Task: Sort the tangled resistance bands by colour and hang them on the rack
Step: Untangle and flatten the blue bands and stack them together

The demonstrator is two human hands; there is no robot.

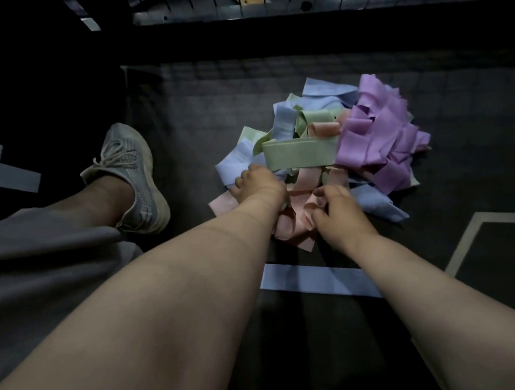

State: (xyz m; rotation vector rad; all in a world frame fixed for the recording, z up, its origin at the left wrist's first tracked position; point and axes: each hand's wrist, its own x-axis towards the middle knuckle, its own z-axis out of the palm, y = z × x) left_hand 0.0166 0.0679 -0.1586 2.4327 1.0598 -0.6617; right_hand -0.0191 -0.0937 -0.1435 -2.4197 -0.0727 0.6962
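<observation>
Left hand [259, 184] with fingers curled round the near-left end of a pale green flat elastic band [298, 155], which lies stretched across the top of the pile of tangled resistance bands [321, 128]. Right hand [343, 218] at the pile's near edge, thumb and fingertips pinching a loop of salmon-pink elastic band [302, 219]; the two hands are near each other but apart. Pile resting on a dark rubber floor mat [189, 109].

Within the pile: lilac-purple bands [376, 132] bunched on its right side, light blue bands [323, 94] at its far side and left edge, further green and pink strips mixed through its middle.

Nearer than the pile, just clear of it, a single light blue band [320, 280] lying flat and straight on the mat, its right end covered by the right forearm. Left of the pile, well apart, a grey knit sneaker [136, 175] on the person's foot, with grey fabric shorts [48, 260] nearer still. Right of the pile and nearer, a pale painted line [502, 217] forming a corner on the floor. Beyond the pile, a grey metal frame [215, 12], too dim to make out in detail.
</observation>
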